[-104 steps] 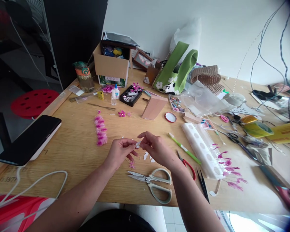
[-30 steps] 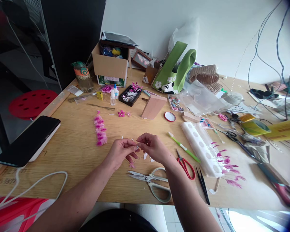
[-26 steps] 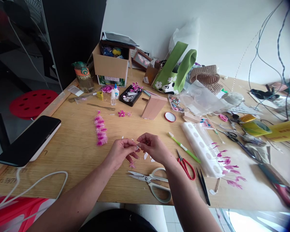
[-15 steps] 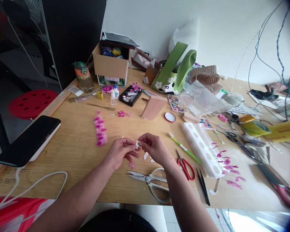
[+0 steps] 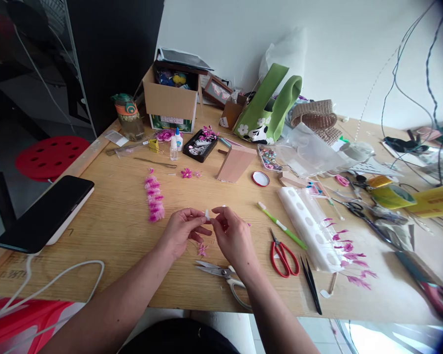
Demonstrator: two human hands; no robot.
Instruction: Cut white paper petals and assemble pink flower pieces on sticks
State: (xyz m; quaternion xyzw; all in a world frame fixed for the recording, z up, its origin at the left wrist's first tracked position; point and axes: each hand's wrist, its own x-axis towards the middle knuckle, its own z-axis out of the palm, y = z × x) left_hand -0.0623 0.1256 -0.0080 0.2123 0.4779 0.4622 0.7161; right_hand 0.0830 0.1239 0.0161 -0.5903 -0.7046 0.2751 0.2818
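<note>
Both hands meet over the middle of the wooden table [image 5: 107, 216]. My left hand [image 5: 182, 233] pinches a small white petal-shaped piece [image 5: 207, 214] between thumb and fingers. My right hand [image 5: 233, 237] is closed with its fingertips pinching at the same piece, and it covers other white pieces on the table. A small pink flower bit [image 5: 202, 250] lies just under my hands. White-handled scissors [image 5: 221, 272] lie right in front of them, partly hidden by my right wrist.
A pink fringed strip [image 5: 154, 200] lies left of my hands; red scissors [image 5: 283, 254], black tweezers [image 5: 312, 284], a green toothbrush [image 5: 281, 225] and a white tray [image 5: 310, 228] with pink petals lie right. A black device [image 5: 46, 209], cardboard box [image 5: 171, 98] and green bag [image 5: 269, 110] stand behind.
My right hand has shifted left and nearer, now covering the white pieces on the table and part of the scissors. The white piece stays pinched between both hands.
</note>
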